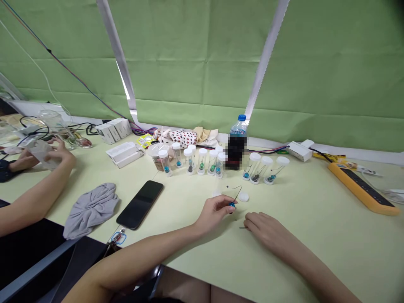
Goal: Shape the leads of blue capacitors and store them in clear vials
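My left hand [216, 212] is closed, thumb and fingers pinching a small blue bead-like piece [232, 205] with a thin bent dark wire [239, 192] rising from it. To its right, my right hand [263, 227] rests low over the table with curled fingers. A thin grey strip [242, 227] sticks out from its fingertips; the rest of it is hidden. A white cap [243, 197] lies just beyond my left hand. Further back stand several clear tubes with white lids [255, 156], holding blue, green or dark pieces with wires.
A black phone [139, 205] and a grey cloth [91, 208] lie to the left. A co-worker's hands [59, 153] hold a translucent piece at far left. White boxes [124, 154], a round clear tub [159, 158] and a bottle [239, 126] stand behind. An orange power strip [362, 189] lies right.
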The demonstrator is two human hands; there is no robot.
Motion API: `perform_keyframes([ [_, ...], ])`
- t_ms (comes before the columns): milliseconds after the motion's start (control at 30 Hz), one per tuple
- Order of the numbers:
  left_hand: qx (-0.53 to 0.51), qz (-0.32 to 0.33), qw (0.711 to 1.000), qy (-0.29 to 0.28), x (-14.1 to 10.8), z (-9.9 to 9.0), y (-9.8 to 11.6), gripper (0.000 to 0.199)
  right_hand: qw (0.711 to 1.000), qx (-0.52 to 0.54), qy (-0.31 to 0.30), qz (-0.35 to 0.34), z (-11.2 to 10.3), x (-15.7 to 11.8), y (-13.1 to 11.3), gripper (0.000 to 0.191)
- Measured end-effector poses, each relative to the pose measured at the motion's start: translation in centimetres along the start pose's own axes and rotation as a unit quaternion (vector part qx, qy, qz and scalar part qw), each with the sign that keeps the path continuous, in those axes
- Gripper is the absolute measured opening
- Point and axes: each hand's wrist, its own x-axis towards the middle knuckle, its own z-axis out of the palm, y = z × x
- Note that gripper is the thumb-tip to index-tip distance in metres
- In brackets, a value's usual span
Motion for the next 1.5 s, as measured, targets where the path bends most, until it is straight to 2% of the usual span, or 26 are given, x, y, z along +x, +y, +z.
perform_keyframes([
  [100, -0.008, -0.014, 1.000, 0.002, 0.00, 0.17, -0.24, 0.026, 0.999, -0.016, 0.005, 0.034, 0.00, -0.21, -0.13, 0.025],
  [300, -0.046, -0.042, 0.998, -0.009, -0.21, 0.55, -0.22, 0.026, 0.995, 0.047, 0.030, 0.086, -0.18, -0.12, -0.44, 0.024],
  [433, -0.035, -0.040, 0.999, -0.006, -0.21, 0.64, -0.35, 0.024, 0.993, 0.069, 0.050, 0.086, 0.01, 0.05, -0.50, 0.024],
  [1067, -0.035, -0.036, 0.998, -0.027, -0.28, 0.76, -0.72, 0.023, 0.996, 0.040, 0.007, 0.076, -0.08, -0.11, -0.51, 0.026],
  [1333, -0.033, -0.039, 0.998, -0.037, -0.21, 0.69, -0.81, 0.024, 0.995, 0.063, 0.023, 0.074, -0.11, 0.04, -0.64, 0.024],
  [1500, -0.039, -0.032, 0.998, -0.021, -0.12, 0.65, -0.67, 0.023, 0.995, 0.057, 0.010, 0.084, -0.02, 0.19, -0.78, 0.025],
])
